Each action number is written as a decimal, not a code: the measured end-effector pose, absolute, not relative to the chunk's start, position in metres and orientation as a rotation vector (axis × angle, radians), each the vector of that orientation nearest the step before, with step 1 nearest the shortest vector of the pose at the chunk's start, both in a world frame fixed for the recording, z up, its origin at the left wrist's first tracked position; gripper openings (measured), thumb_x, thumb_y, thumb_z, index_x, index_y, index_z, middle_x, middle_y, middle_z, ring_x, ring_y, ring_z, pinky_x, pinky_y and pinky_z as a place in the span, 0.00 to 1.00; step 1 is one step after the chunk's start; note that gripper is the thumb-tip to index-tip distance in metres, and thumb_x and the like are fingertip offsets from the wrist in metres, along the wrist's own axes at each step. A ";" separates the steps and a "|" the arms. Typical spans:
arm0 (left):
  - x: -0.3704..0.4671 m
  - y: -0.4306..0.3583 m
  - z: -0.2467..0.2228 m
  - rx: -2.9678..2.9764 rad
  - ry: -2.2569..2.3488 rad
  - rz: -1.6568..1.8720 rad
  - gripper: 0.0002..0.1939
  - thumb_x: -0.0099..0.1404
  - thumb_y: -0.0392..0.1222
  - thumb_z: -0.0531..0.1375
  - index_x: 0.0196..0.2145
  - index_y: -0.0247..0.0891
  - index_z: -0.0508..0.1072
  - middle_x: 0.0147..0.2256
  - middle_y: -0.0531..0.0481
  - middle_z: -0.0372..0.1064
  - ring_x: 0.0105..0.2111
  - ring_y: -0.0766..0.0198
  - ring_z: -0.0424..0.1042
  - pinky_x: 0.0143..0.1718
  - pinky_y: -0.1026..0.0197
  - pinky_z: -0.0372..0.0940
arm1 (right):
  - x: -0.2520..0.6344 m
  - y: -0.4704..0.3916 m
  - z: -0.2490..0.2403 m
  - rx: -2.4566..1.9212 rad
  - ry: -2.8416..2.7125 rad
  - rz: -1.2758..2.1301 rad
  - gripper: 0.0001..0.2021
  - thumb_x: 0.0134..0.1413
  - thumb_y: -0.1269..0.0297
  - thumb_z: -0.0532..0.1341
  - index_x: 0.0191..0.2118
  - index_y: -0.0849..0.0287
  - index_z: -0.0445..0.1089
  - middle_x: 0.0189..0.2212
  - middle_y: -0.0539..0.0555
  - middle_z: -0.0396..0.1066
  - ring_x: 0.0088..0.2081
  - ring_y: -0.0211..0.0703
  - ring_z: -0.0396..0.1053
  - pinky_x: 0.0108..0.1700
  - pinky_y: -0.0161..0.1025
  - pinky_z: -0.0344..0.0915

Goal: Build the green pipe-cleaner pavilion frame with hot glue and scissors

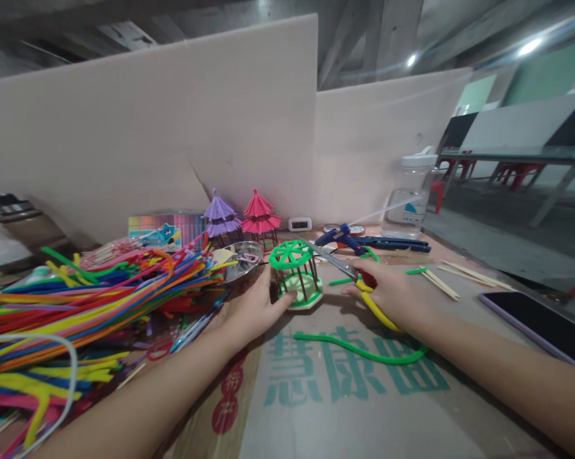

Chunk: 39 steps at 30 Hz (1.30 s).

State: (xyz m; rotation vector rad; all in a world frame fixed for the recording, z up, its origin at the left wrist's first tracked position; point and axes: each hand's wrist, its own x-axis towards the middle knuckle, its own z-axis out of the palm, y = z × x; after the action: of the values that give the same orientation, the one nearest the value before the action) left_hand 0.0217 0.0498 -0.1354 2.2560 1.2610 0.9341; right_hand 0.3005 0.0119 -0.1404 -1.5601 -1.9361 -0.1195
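Note:
A small round frame model stands on the table, with a green wheel-like top, brown posts and a pale green-edged base. My left hand is closed around its near left side, thumb on the base. Scissors with yellow and red handles are gripped in my right hand; their blades point left, near the model's top. A long green pipe cleaner curves across the table below my right hand. The far fingers of my left hand are partly hidden by the model.
Many coloured pipe cleaners are piled at left. Behind stand a purple roofed model, a pink one and a metal bowl. A blue glue gun, water bottle, wooden sticks and phone lie or stand right.

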 end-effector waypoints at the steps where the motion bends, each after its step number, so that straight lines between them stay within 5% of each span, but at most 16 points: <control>1: 0.021 0.051 -0.136 2.268 1.224 0.901 0.28 0.65 0.52 0.60 0.60 0.42 0.63 0.55 0.44 0.70 0.56 0.49 0.70 0.59 0.49 0.64 | 0.302 0.014 -0.143 -1.556 -1.889 -0.099 0.20 0.58 0.46 0.60 0.49 0.53 0.72 0.33 0.52 0.76 0.32 0.48 0.73 0.31 0.40 0.64; 8: 0.019 0.062 -0.144 2.263 1.107 0.810 0.26 0.67 0.44 0.56 0.61 0.39 0.62 0.56 0.44 0.70 0.58 0.52 0.67 0.62 0.51 0.59 | 0.312 0.027 -0.154 -1.587 -1.723 -0.018 0.21 0.55 0.45 0.61 0.49 0.53 0.72 0.38 0.55 0.76 0.38 0.52 0.73 0.35 0.42 0.65; 13: 0.017 0.066 -0.149 2.174 0.990 0.904 0.42 0.58 0.33 0.57 0.68 0.39 0.50 0.65 0.44 0.57 0.66 0.52 0.55 0.69 0.49 0.48 | 0.311 0.026 -0.152 -1.603 -1.745 0.001 0.20 0.55 0.45 0.62 0.47 0.52 0.72 0.35 0.54 0.76 0.35 0.50 0.72 0.33 0.40 0.63; 16: 0.019 0.061 -0.144 2.149 1.069 0.883 0.44 0.59 0.40 0.61 0.69 0.37 0.47 0.67 0.41 0.52 0.67 0.48 0.52 0.69 0.47 0.46 | 0.310 0.025 -0.151 -1.604 -1.740 -0.012 0.20 0.54 0.46 0.63 0.47 0.51 0.73 0.35 0.53 0.75 0.34 0.49 0.72 0.32 0.40 0.62; 19: 0.022 0.056 -0.138 2.162 1.104 0.879 0.44 0.58 0.48 0.66 0.67 0.37 0.53 0.63 0.40 0.60 0.64 0.47 0.60 0.66 0.47 0.53 | 0.309 0.025 -0.152 -1.588 -1.747 -0.019 0.20 0.54 0.46 0.63 0.47 0.51 0.73 0.34 0.53 0.75 0.33 0.48 0.71 0.31 0.39 0.61; 25: 0.021 0.059 -0.142 2.187 1.069 0.919 0.34 0.60 0.47 0.65 0.62 0.38 0.62 0.58 0.42 0.67 0.58 0.49 0.67 0.64 0.47 0.57 | 0.310 0.028 -0.156 -1.597 -1.764 -0.061 0.20 0.54 0.46 0.63 0.47 0.51 0.73 0.32 0.52 0.75 0.30 0.47 0.70 0.30 0.39 0.61; 39: 0.019 0.059 -0.143 2.110 1.004 0.990 0.40 0.62 0.58 0.62 0.64 0.37 0.56 0.63 0.39 0.60 0.64 0.47 0.58 0.66 0.47 0.53 | 0.308 0.022 -0.152 -1.529 -1.824 -0.091 0.22 0.54 0.46 0.62 0.50 0.52 0.73 0.29 0.51 0.72 0.28 0.44 0.68 0.29 0.38 0.61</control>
State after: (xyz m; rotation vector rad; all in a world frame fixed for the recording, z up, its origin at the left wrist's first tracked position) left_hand 0.0186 0.0592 -0.1430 2.1104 1.0040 0.9897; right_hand 0.3077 0.0223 -0.1524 -1.5287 -1.8237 -0.0909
